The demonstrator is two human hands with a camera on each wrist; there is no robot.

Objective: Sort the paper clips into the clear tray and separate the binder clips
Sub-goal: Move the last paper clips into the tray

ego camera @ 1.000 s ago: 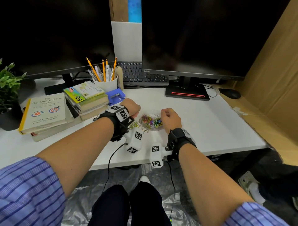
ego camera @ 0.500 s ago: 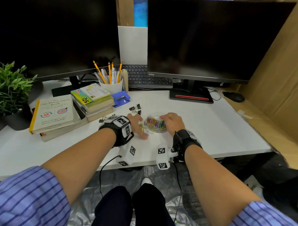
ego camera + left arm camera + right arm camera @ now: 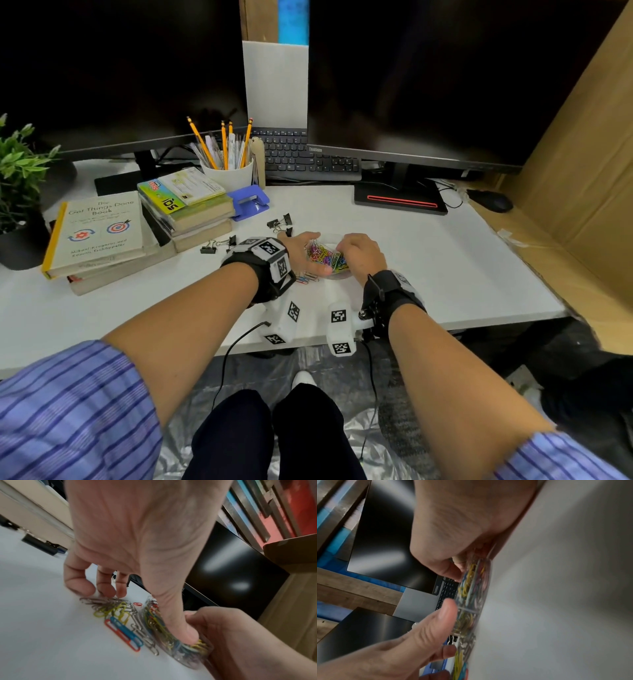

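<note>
A round clear tray [image 3: 337, 275] heaped with coloured paper clips [image 3: 323, 257] stands mid-desk. My left hand [image 3: 301, 253] spans its left side. The thumb [image 3: 181, 631] presses on the clips inside, and the bent fingertips [image 3: 106, 589] touch a loose heap of paper clips [image 3: 116, 609] on the desk beside the tray [image 3: 188, 660]. My right hand [image 3: 359, 253] grips the tray's right side, fingers curled over the rim [image 3: 471, 601]. Black binder clips [image 3: 281, 222] lie behind the left hand, with more binder clips [image 3: 217, 245] by the books.
Stacked books [image 3: 99, 233], a blue hole punch [image 3: 248, 202] and a pencil cup [image 3: 227, 171] stand at the left. Two monitors and a keyboard [image 3: 308, 157] line the back. A mouse [image 3: 491, 200] lies at the far right, against a cardboard wall.
My left hand came forward and right from near the hole punch onto the loose clips, and its thumb now reaches into the tray. The right hand stayed on the tray.
</note>
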